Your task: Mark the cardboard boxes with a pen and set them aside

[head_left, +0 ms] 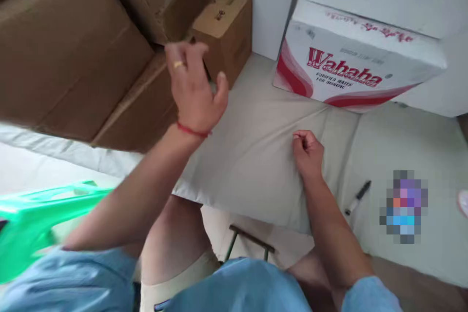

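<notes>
My left hand [193, 90] is raised above a beige cushion [252, 156], fingers loosely curled and apart, holding nothing I can see; it wears a gold ring and a red thread at the wrist. It hovers in front of a small brown cardboard box [226, 24]. My right hand [307, 153] rests on the cushion as a closed fist, pinching or pressing the fabric. A black marker [358, 196] lies on the cushion to the right of that hand.
Large cardboard boxes [69, 48] are stacked at the left. A white and red "Wahaha" carton [351, 66] sits at the back right against a white wall. A green plastic bag [32, 219] is at the lower left. A small stool frame [248, 241] shows below.
</notes>
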`<state>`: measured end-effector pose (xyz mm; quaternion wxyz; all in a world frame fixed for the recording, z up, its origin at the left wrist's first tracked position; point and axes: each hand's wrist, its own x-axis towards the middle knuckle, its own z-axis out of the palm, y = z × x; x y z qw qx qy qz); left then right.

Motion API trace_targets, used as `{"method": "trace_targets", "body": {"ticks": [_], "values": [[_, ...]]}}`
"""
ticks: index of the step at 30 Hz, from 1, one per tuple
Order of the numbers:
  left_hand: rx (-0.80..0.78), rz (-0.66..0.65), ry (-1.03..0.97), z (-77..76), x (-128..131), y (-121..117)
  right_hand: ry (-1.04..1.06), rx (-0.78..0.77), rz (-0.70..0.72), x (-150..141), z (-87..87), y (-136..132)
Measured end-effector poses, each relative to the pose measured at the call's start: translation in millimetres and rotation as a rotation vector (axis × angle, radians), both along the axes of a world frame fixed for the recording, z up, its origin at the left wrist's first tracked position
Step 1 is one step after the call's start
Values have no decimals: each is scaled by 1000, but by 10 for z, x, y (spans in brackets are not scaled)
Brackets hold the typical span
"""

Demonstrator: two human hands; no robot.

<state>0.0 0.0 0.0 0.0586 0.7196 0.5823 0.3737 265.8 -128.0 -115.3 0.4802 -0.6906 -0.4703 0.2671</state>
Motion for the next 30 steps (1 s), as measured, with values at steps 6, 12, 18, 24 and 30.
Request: {"method": "trace_targets", "body": {"ticks": [6,12,18,24,30], "values": [[-274,118,38,189,389,981,14,-2,8,-38,8,37],[-283,67,-70,256,383,914,56,-8,21,-56,22,41],[14,-41,-141,247,-78,-172,186,38,-62,-19,-43,71],[-377,-74,-965,-201,-278,-819,433,179,-246,57,3,95],[-918,-369,-949,-341,140,-802,607,125,-186,202,163,65]]}}
